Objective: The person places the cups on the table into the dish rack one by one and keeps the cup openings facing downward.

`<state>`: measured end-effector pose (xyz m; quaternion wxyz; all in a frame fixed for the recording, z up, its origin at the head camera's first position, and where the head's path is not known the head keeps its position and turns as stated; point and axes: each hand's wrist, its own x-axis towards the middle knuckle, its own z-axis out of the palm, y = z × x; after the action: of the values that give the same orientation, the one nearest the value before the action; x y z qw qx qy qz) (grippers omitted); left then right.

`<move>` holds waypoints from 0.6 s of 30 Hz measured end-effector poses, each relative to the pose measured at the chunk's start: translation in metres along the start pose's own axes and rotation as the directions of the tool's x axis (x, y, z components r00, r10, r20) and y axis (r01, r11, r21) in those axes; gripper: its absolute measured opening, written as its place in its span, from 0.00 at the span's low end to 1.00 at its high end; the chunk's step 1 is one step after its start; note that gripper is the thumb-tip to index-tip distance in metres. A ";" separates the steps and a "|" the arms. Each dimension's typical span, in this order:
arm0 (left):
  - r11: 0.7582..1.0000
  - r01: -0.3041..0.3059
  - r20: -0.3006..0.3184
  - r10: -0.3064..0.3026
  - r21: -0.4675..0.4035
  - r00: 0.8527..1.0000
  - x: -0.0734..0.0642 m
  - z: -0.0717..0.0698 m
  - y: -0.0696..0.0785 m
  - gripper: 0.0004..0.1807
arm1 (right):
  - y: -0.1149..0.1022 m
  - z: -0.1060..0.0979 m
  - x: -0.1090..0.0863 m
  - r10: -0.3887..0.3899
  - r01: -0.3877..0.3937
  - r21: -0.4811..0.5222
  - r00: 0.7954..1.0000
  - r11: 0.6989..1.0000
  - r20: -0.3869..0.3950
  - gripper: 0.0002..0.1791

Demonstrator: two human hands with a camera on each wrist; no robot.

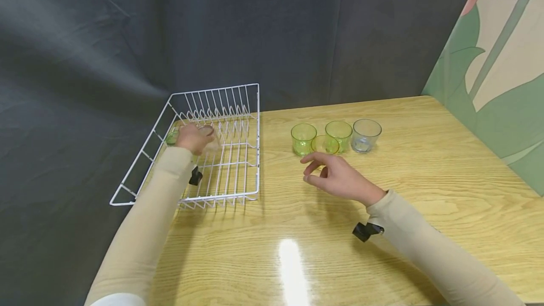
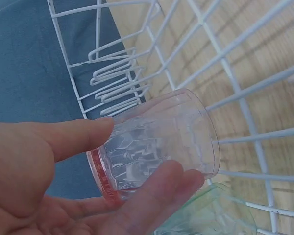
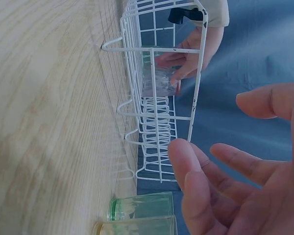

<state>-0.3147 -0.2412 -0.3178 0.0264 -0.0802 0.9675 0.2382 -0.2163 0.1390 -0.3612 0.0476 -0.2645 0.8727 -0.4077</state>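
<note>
Inside the white wire dish rack (image 1: 258,155), my left hand (image 1: 194,139) grips a clear, pink-tinted glass (image 2: 157,139) between thumb and fingers. The glass is upside down, its reddish base toward the palm and its rim close over the rack's floor wires. A green glass (image 2: 210,215) sits in the rack right beside it, partly hidden by the hand in the head view. Above the table, my right hand (image 1: 340,176) holds nothing, fingers relaxed and apart from the thumb. Just beyond it stands a yellow glass (image 1: 325,143), partly covered by that hand.
Behind the yellow glass stand two green glasses, one at the left (image 1: 303,140) and one in the middle (image 1: 342,131), with a bluish glass (image 1: 367,136) at the right. A dark cloth (image 1: 297,37) hangs along the table's back edge; a flower-patterned panel (image 1: 501,79) borders the right.
</note>
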 end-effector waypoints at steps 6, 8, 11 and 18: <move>0.998 0.002 0.021 0.000 -0.064 1.000 0.002 0.002 -0.005 0.36 | -0.002 0.000 0.000 0.004 -0.004 0.000 1.000 1.000 0.000 0.19; 0.997 0.000 0.030 0.002 -0.077 1.000 0.002 0.002 -0.006 0.35 | -0.003 0.000 0.000 0.002 -0.002 -0.001 1.000 1.000 -0.001 0.19; 0.996 0.000 0.047 0.005 -0.092 0.999 0.002 0.002 -0.007 0.33 | -0.004 0.000 0.000 -0.002 0.002 -0.002 1.000 1.000 0.000 0.19; 0.995 0.023 0.086 -0.015 -0.095 0.996 0.003 0.002 -0.008 0.30 | -0.004 0.000 0.000 -0.004 0.004 -0.003 1.000 1.000 0.000 0.18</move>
<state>-0.3165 -0.2478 -0.3233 0.0658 -0.0802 0.9522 0.2872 -0.2143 0.1372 -0.3582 0.0465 -0.2664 0.8728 -0.4062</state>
